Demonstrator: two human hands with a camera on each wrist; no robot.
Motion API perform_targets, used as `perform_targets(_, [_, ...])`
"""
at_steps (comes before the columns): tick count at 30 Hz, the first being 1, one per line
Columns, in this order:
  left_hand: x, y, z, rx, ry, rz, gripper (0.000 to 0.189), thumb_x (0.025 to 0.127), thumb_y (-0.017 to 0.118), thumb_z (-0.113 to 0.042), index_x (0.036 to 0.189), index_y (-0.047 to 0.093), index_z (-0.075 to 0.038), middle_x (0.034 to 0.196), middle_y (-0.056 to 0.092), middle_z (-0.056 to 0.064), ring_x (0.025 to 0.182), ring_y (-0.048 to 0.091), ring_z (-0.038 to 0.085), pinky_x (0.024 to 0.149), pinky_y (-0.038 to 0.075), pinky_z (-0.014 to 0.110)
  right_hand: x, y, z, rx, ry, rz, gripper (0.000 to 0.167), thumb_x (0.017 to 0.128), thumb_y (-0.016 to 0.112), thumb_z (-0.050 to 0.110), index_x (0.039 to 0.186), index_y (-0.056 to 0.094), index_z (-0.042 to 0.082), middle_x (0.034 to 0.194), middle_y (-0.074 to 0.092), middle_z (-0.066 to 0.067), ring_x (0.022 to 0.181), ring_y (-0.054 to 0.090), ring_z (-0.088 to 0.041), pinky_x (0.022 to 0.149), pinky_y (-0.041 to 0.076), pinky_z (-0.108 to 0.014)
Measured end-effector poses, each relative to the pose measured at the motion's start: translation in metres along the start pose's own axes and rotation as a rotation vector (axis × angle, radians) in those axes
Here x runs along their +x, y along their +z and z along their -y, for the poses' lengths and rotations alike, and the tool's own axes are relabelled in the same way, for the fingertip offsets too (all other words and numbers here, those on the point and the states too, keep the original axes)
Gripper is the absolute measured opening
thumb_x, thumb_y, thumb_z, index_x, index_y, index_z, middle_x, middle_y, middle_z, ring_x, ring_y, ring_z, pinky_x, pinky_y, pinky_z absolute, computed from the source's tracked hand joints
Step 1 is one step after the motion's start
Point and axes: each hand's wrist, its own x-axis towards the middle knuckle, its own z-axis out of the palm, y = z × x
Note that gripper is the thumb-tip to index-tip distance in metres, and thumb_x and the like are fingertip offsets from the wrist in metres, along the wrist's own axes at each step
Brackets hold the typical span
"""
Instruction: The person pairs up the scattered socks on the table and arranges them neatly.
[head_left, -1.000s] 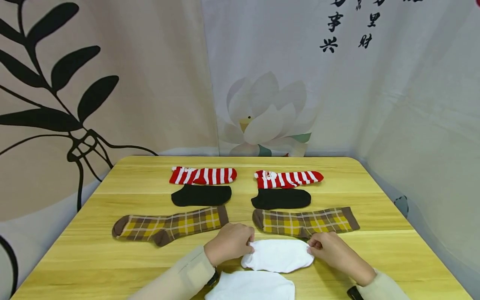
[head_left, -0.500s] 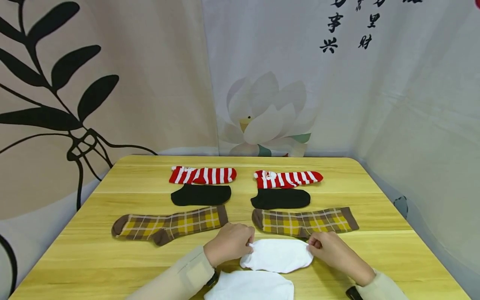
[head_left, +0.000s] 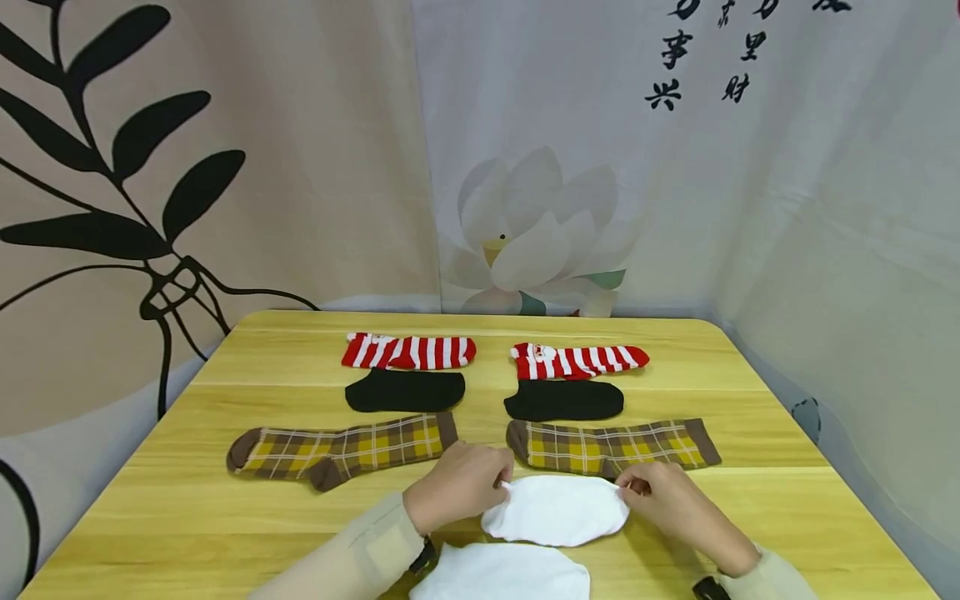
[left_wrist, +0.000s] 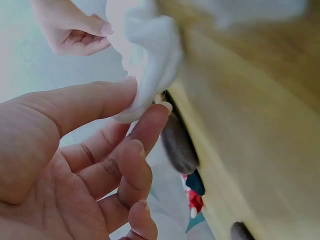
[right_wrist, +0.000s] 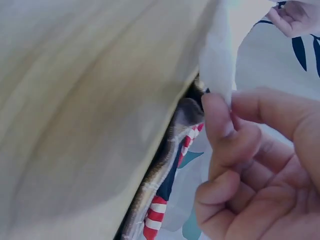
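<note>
A short white sock (head_left: 555,510) is stretched sideways between both hands, just in front of the plaid socks. My left hand (head_left: 462,483) pinches its left end; in the left wrist view the thumb and index finger meet on the thin white cloth (left_wrist: 155,55). At the other end, my right hand (head_left: 667,500) pinches the sock between thumb and index finger, its remaining fingers curled in the right wrist view. Nearer the front lies a second white sock (head_left: 501,573), flat on the table and cut off by the bottom of the head view.
Behind the hands, a left plaid sock (head_left: 345,450) and a right plaid sock (head_left: 611,446) lie on the wooden table (head_left: 187,517). Farther back are two black socks (head_left: 405,391) and two red-and-white striped socks (head_left: 581,362). A printed curtain (head_left: 337,167) hangs behind.
Both hands keep their pinch on the white sock with barely any movement. The head view has shifted slightly, moving the whole scene a little in the picture.
</note>
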Motion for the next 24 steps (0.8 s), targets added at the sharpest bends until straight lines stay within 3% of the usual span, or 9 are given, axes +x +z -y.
perform_targets(8, [-0.003, -0.013, -0.003, -0.131, -0.044, 0.009, 0.009, 0.088, 0.071, -0.023, 0.095, 0.067, -0.019, 0.071, 0.059, -0.013, 0.053, 0.047, 0.001, 0.058, 0.040, 0.020, -0.004, -0.008, 0.008, 0.036, 0.013, -0.019, 0.004, 0.086, 0.067, 0.013, 0.086, 0.070, 0.010, 0.071, 0.061, 0.008, 0.061, 0.044, 0.001, 0.056, 0.040, -0.020])
perform_targets(15, [-0.015, -0.025, -0.001, -0.204, -0.054, -0.034, 0.007, 0.089, 0.069, -0.024, 0.095, 0.067, -0.020, 0.077, 0.061, -0.013, 0.047, 0.039, 0.004, 0.049, 0.036, 0.021, -0.008, -0.012, 0.018, 0.062, -0.011, -0.041, 0.006, 0.086, 0.067, 0.013, 0.084, 0.070, 0.008, 0.069, 0.061, 0.009, 0.059, 0.043, 0.001, 0.054, 0.040, -0.019])
perform_targets(24, [-0.036, -0.029, 0.006, -0.346, -0.088, 0.033, 0.007, 0.089, 0.068, -0.021, 0.090, 0.062, -0.020, 0.078, 0.060, -0.012, 0.053, 0.044, 0.005, 0.053, 0.040, 0.022, -0.016, -0.010, 0.033, 0.133, -0.087, -0.032, 0.004, 0.086, 0.067, 0.013, 0.084, 0.069, 0.010, 0.069, 0.062, 0.011, 0.058, 0.044, 0.005, 0.052, 0.040, -0.019])
